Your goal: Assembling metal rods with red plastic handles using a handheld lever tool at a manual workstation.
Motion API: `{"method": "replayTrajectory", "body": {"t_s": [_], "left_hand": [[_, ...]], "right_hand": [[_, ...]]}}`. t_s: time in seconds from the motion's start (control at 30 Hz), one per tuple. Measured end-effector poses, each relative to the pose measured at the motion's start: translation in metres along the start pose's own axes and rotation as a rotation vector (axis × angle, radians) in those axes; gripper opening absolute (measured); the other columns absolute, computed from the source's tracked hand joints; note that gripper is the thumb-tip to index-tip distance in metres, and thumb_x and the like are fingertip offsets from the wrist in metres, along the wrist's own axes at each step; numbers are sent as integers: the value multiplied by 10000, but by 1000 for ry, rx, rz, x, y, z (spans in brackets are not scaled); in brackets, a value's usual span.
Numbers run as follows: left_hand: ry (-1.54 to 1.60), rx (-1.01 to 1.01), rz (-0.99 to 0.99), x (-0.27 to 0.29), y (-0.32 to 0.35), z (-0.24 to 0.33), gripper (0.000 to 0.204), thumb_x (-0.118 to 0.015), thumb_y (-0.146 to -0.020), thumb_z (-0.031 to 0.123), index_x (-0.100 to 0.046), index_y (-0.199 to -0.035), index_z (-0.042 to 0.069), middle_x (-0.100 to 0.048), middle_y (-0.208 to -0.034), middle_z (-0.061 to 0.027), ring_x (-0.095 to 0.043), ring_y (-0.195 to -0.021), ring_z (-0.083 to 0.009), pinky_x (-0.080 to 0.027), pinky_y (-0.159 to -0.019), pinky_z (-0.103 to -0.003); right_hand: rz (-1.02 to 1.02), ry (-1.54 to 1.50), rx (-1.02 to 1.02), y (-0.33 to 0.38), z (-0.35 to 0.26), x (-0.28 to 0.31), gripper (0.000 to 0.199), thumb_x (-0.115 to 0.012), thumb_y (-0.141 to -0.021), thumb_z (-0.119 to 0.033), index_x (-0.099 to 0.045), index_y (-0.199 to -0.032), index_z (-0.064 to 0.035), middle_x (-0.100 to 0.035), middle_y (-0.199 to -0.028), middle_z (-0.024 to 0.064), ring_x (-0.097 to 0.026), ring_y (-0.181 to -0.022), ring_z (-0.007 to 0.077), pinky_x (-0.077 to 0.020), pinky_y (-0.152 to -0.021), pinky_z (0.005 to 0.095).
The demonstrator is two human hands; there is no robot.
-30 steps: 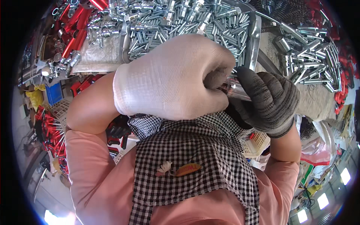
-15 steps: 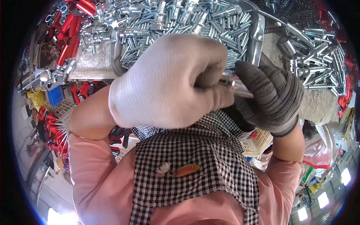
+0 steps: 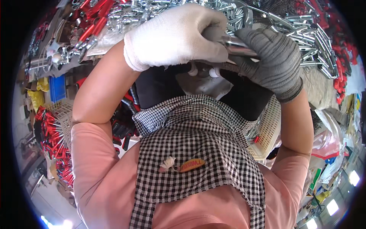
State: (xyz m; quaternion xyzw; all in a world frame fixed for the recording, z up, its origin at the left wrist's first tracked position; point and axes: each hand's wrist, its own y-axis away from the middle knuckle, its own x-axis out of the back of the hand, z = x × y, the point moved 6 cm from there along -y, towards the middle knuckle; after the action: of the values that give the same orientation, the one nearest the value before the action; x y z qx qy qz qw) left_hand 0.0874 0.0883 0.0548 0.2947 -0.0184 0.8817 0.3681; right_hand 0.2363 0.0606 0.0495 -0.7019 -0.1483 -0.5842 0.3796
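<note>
My left hand [image 3: 175, 36], in a white knit glove, is closed with its fingers curled round one end of a shiny metal tube [image 3: 241, 46]. The tube's other end points toward my right hand [image 3: 272, 55], which wears a grey glove. Right thumb and fingers close on that end from above and below. Both hands are held in front of my body, close to the near side of a heap of small metal pins [image 3: 234, 21]. The tube's left end is hidden by the white glove.
Red metal tubes [image 3: 95, 28] and silver fittings lie at the far left. Loose metal rods [image 3: 305, 40] are piled on the right. A cream plastic basket [image 3: 267, 129] stands low on the right, red-handled tools [image 3: 57, 145] low on the left.
Both hands have moved up and away from my body, still round the tube. My lap and dark trousers now show below them. The view has shifted, with the pin heap higher in it.
</note>
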Motion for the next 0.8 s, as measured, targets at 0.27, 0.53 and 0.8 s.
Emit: {"method": "replayTrajectory", "body": {"t_s": [0.27,0.53,0.8], "left_hand": [[-436,-571,343,-19,34,32,263,-766,-676,112,-511,-683,48,-521,-754,-108,-550,-655,-272,-439,-577,-391],[-130,-378,-125,-146,51,-28,227,-730,-702,129,-640,-892,45,-629,-869,-141,-617,-840,-357,-511,-783,-457],[-147,-554,-19,-185,46,-25,194,-732,-691,129,-610,-801,25,-616,-870,-142,-611,-839,-343,-504,-741,-432]], "right_hand": [[-61,-546,75,15,-10,20,651,-750,-838,-373,-537,-1362,-54,-678,-933,137,-674,-811,224,-542,-747,321],[-807,-1758,-749,172,-77,-72,618,-660,-924,-206,-393,-1443,-4,-596,-889,44,-525,-594,75,-404,-492,202],[-536,-1818,-972,234,-77,-83,603,-611,-972,-305,-407,-1478,-50,-625,-888,26,-539,-649,65,-439,-592,205]]}}
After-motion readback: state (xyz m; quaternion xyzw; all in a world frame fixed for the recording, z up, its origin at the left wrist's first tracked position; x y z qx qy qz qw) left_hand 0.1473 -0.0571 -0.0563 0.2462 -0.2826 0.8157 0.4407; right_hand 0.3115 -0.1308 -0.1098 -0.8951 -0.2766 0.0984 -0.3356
